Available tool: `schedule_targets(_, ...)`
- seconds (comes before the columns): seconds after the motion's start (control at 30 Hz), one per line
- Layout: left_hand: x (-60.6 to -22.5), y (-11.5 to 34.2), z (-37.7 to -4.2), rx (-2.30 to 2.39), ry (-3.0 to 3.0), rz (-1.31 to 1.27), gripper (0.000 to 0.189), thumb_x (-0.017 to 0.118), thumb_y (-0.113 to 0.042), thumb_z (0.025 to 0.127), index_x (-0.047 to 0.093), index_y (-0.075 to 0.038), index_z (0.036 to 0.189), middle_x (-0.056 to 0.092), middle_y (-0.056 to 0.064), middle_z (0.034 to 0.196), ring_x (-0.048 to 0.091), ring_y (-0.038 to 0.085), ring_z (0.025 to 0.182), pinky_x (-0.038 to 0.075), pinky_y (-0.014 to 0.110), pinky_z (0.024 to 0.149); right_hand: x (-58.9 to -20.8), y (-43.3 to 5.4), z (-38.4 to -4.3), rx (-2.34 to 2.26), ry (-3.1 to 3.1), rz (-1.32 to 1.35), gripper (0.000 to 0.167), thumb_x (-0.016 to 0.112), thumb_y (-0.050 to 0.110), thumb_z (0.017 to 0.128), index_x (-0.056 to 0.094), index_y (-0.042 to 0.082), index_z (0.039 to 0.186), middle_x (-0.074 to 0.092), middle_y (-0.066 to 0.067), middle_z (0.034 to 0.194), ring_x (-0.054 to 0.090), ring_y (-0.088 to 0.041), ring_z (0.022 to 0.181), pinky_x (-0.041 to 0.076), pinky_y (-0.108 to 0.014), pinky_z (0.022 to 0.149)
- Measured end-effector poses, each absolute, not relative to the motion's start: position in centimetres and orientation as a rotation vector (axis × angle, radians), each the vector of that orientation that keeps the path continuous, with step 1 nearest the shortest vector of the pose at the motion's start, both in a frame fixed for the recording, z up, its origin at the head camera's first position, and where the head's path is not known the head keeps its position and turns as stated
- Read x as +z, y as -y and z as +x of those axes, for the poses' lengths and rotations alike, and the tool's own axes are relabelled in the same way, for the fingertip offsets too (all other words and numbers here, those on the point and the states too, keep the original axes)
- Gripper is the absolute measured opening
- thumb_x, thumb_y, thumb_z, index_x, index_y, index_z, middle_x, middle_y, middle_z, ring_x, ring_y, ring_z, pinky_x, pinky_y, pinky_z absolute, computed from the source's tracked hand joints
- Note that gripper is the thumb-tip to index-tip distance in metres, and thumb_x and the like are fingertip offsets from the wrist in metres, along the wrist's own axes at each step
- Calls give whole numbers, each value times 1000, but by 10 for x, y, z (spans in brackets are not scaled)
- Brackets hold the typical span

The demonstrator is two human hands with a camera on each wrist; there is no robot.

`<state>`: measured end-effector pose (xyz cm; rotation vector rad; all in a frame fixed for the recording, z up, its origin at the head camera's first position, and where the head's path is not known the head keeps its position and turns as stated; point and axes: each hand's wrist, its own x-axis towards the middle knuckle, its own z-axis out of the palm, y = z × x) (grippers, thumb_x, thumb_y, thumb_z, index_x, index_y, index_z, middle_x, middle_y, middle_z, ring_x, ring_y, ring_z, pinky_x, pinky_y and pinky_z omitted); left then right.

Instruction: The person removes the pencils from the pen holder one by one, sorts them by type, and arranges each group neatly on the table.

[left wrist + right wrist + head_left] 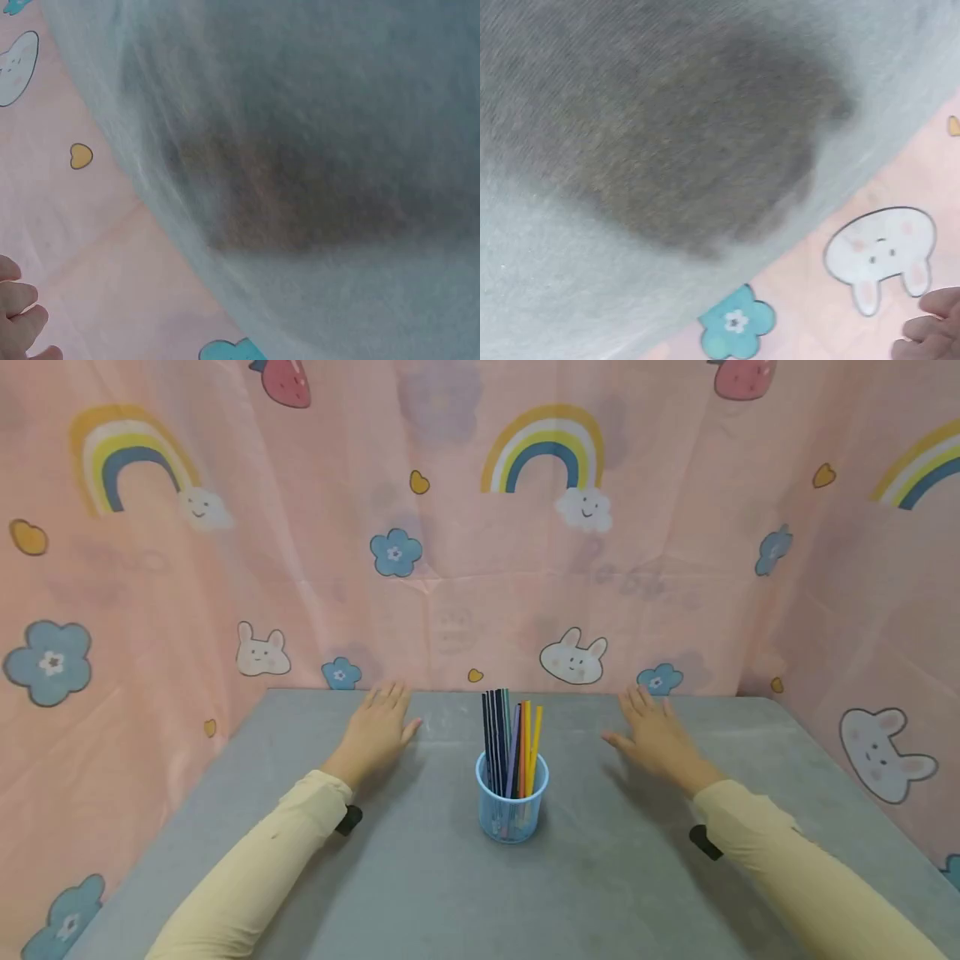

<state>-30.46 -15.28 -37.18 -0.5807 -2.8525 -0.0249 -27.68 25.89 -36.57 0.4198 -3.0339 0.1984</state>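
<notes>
Backed by pink curtain (480, 602), a blue cup (491, 814) of sticks (495, 743) stands between left hand (373, 731) and right hand (658, 739), fingers (397, 696) spread.

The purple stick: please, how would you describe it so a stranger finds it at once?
On the gray table, find the blue cup between the left hand and right hand. The purple stick stands there, black sticks to its left, yellow sticks to its right; the only purple one visible.
</notes>
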Motion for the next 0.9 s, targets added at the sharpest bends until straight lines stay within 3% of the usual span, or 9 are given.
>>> schedule_targets(0.37, -377, 139, -302, -53, 2859, -597, 70, 48, -43, 103, 31, 4, 152, 31, 21, 160, 27, 35, 150, 18, 53, 125, -366, -232, -250, 241, 2939, 543, 79, 60, 38, 98, 24, -7, 153, 18, -28, 162, 21, -45, 149, 21, -62, 120)
schedule_targets(0.63, -376, 131, -295, -153, 2858, -610, 68, 49, -41, 103, 34, 5, 151, 33, 21, 159, 28, 36, 150, 21, 53, 124, -363, -224, -246, 380, 2944, 607, 81, 65, 36, 95, 27, -8, 152, 20, -28, 161, 21, -45, 149, 19, -63, 120)
schedule_targets(0.9, -376, 129, -292, -244, 2838, -606, 65, 55, -32, 102, 35, 6, 150, 36, 22, 158, 31, 36, 148, 26, 53, 123, -360, -217, -241, 543, 2969, 552, 87, 73, 33, 90, 27, -5, 153, 24, -26, 161, 28, -49, 145, 25, -62, 118)
